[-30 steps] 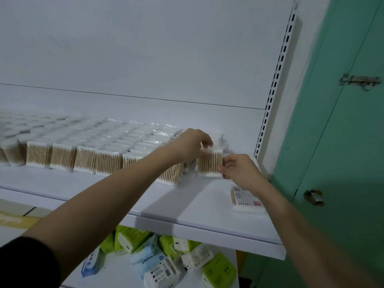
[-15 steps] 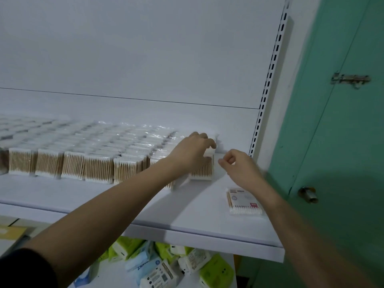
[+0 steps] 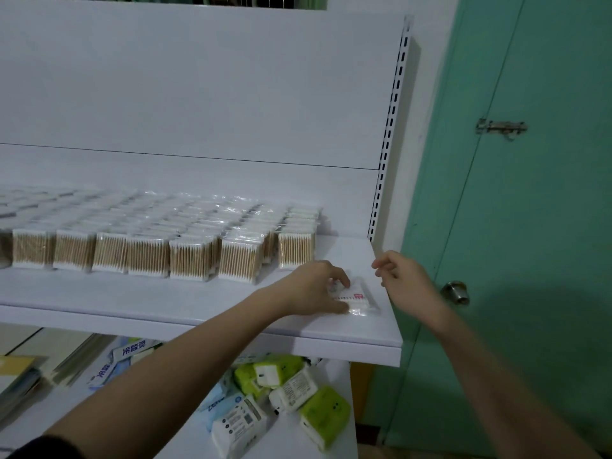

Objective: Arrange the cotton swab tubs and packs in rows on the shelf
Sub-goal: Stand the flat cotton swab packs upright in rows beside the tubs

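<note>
Rows of clear cotton swab packs with wooden sticks (image 3: 185, 256) stand across the white shelf (image 3: 139, 293). The rightmost standing pack (image 3: 295, 250) ends the front row. A flat pack with a pink and white label (image 3: 357, 297) lies near the shelf's right front corner. My left hand (image 3: 314, 289) rests on that flat pack, thumb under its near edge and fingers over its far edge. My right hand (image 3: 402, 279) hovers just right of the pack, fingers loosely curled, holding nothing.
The slotted shelf upright (image 3: 390, 127) stands at the right, with a green door (image 3: 530, 226), its bolt (image 3: 500, 127) and knob (image 3: 457, 291) beyond. The lower shelf holds green, white and blue tissue packs (image 3: 284, 402).
Both hands left the rightmost standing pack. My left hand dropped down and right onto the flat labelled pack. My right hand pulled back toward the shelf's right edge.
</note>
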{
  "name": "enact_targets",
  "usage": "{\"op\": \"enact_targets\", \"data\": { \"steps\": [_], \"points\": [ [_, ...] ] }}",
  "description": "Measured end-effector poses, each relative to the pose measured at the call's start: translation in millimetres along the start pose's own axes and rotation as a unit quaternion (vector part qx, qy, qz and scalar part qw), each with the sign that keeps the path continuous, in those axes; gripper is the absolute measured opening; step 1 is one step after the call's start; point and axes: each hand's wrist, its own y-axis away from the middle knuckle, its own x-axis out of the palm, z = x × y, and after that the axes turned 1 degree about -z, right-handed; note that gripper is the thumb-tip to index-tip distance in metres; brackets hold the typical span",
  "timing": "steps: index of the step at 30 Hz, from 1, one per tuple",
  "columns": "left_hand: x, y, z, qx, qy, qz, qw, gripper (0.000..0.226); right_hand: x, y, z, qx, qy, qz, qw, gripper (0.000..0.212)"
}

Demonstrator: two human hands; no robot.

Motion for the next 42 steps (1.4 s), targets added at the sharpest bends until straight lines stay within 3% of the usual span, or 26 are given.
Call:
{"op": "enact_targets", "data": {
  "steps": [6,10,14,16,21,24,26,29,36,39,42],
  "points": [
    [-17.4,24.8,6.9,-0.061,0.204,-0.075,0.974,0.02,2.4,25.8,8.5,-0.08,-0.024,0.11,0.99,0.054],
    [-24.4,38.8,10.8,-0.091,0.274,-0.073,0.955,0.018,17.5,32.2,24.5,-0.077,-0.093,0.096,0.988,0.032],
    [-39.8,44.7,18.0,-0.108,0.285,-0.065,0.95,0.022,31.9,33.3,35.4,-0.038,-0.21,0.129,0.969,0.018],
    [-49.9,41.1,25.2,-0.106,0.253,-0.075,0.959,0.026,41.3,28.4,42.5,-0.022,-0.239,0.119,0.963,0.014],
    [-72.4,13.0,44.9,-0.09,0.028,-0.095,0.991,0.039,58.4,8.7,52.4,0.011,-0.241,0.077,0.967,0.011],
    [-74.4,-5.4,56.9,-0.09,-0.05,-0.11,0.989,0.031,73.7,-2.3,45.2,0.013,-0.07,0.01,0.997,0.028],
    [-71.8,-13.6,64.5,-0.073,-0.093,-0.114,0.986,0.028,83.4,-4.7,38.0,0.013,0.059,0.004,0.998,0.041],
    [-66.2,-21.8,73.5,-0.059,-0.146,-0.097,0.983,0.028,92.7,-4.1,33.8,-0.006,0.174,0.025,0.984,0.044],
    [-55.9,-34.5,92.6,-0.005,-0.262,-0.095,0.961,0.025,95.5,-4.8,35.2,0.002,0.222,0.03,0.975,0.04],
    [-53.2,-31.8,95.3,0.016,-0.288,-0.124,0.95,0.029,96.7,-3.1,38.9,0.019,0.221,0.031,0.975,0.039],
    [-58.4,-10.9,94.0,0.027,-0.234,-0.181,0.955,0.039,97.2,0.8,47.5,0.035,0.215,0.005,0.976,0.035]
  ]
}}
